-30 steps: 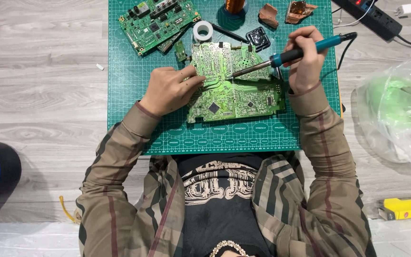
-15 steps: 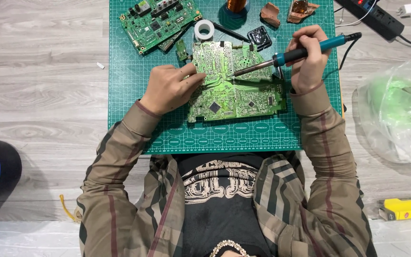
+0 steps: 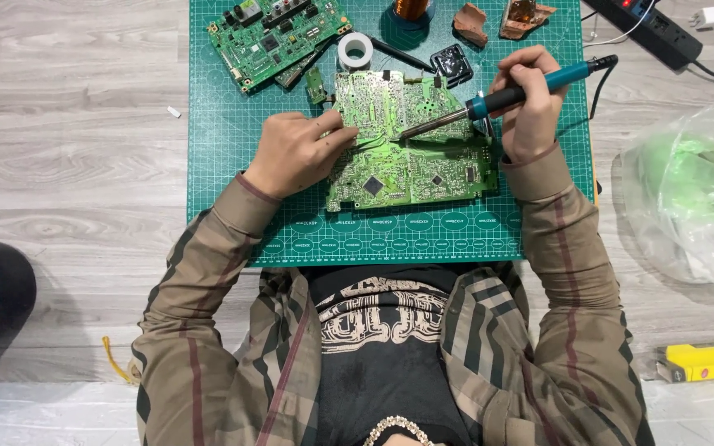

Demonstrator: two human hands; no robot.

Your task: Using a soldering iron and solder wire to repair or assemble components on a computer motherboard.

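Note:
A green circuit board point(image 3: 411, 140) lies solder side up on a green cutting mat point(image 3: 233, 165). My left hand point(image 3: 295, 153) rests on the board's left edge, fingers pinched on a thin tool, probably tweezers, whose tip lies on the board. My right hand point(image 3: 526, 103) grips a blue-handled soldering iron point(image 3: 506, 97); its metal tip touches the board near the middle.
A second circuit board point(image 3: 274, 37) sits at the mat's top left, beside a white tape roll point(image 3: 355, 49). A small black part point(image 3: 450, 64) and brown pieces point(image 3: 473, 23) lie at the top. A power strip point(image 3: 650, 29), a clear bag point(image 3: 692, 194) and a yellow box point(image 3: 708, 359) are on the right.
Both hands hold about the same places. The soldering iron's tip has shifted slightly on the board.

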